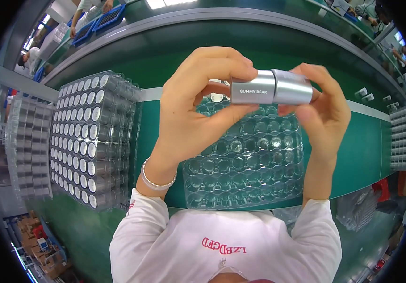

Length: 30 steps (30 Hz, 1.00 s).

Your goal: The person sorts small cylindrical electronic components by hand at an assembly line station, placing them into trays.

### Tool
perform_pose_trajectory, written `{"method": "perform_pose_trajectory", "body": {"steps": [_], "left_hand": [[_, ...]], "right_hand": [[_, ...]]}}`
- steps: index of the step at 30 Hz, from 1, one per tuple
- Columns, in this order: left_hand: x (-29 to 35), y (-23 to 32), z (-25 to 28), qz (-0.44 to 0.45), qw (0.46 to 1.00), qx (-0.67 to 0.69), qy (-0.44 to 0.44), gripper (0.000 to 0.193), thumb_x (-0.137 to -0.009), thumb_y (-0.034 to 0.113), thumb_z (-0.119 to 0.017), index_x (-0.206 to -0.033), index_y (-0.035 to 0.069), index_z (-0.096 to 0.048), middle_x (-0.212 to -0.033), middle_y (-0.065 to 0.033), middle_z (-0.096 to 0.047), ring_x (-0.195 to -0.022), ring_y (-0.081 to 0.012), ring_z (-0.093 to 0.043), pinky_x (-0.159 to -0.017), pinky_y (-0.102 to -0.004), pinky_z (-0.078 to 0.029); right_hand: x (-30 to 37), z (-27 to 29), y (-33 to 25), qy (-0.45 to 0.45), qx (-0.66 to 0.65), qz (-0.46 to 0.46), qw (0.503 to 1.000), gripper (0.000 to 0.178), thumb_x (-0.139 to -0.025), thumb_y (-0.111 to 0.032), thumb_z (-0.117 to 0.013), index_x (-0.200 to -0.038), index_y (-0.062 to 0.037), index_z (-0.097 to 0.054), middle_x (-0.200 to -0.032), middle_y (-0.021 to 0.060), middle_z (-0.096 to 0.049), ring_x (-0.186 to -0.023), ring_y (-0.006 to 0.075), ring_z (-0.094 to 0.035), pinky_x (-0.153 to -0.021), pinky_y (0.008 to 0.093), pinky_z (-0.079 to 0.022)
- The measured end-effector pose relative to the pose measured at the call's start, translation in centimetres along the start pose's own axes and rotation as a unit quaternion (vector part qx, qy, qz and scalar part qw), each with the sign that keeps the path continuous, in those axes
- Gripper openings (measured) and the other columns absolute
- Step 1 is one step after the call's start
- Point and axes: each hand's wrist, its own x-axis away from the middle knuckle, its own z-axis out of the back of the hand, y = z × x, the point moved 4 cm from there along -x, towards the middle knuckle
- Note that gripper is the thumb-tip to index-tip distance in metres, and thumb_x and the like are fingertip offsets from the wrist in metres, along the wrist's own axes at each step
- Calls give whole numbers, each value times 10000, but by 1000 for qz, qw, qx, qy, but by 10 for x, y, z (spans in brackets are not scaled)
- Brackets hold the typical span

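A small silver metal cylinder with printed lettering is held sideways above the bench. A seam near its middle parts it from a second, matching silver section. My left hand is closed on the lettered section, thumb below and fingers above. The fingers of my right hand close round the other end. Below both hands lies a clear plastic tray with rows of round wells. One white-ended piece shows at its far edge, partly behind my left hand.
Stacked clear trays at the left hold many silver cylinders with white round ends. Further left stand more stacked trays. Loose silver cylinders and another stack are at the right. Beyond a metal rail, people work near blue trays.
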Motion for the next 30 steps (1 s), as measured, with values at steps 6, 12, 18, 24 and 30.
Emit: {"method": "perform_pose_trajectory", "body": {"steps": [6, 12, 18, 24, 30], "left_hand": [[-1, -6, -3, 10, 999, -32, -25, 423, -589, -116, -701, -968, 20, -573, -1042, -110, -537, -916, -170, -574, -710, -253, -521], [0, -16, -8, 65, 997, -24, -21, 416, -614, -116, -686, -993, 11, -571, -1063, -107, -529, -905, -167, -578, -738, -267, -526], [0, -19, -10, 116, 993, -15, -16, 406, -662, -102, -663, -1043, -11, -554, -1109, -111, -506, -929, -176, -560, -780, -281, -528], [1, -21, -10, 92, 996, 10, 2, 380, -695, -98, -635, -1056, -18, -547, -1126, -124, -494, -947, -179, -544, -784, -292, -530], [-2, -22, -9, 80, 996, 25, 38, 328, -701, -52, -657, -1013, 9, -576, -1086, -93, -500, -865, -149, -569, -723, -251, -541]], "right_hand": [[1, 6, 25, 36, -77, -202, 976, 280, -850, -229, -547, -930, 40, -554, -620, 95, -586, -405, 107, -521, -335, 201, -406], [0, 2, 45, 38, -239, -299, 923, 343, -882, -323, -499, -824, 10, -555, -556, 69, -561, -365, 89, -494, -292, 190, -372], [5, 4, 66, 97, -317, -416, 847, 335, -906, -365, -437, -845, -46, -521, -566, 60, -529, -323, 82, -398, -257, 171, -305], [6, 5, 80, 300, -475, -389, 730, 311, -890, -349, -477, -871, -41, -507, -670, 58, -541, -455, 72, -453, -399, 152, -432], [3, 10, 80, 191, -369, -366, 833, 301, -891, -338, -456, -873, -39, -494, -657, 63, -534, -448, 73, -451, -374, 168, -370]]}}
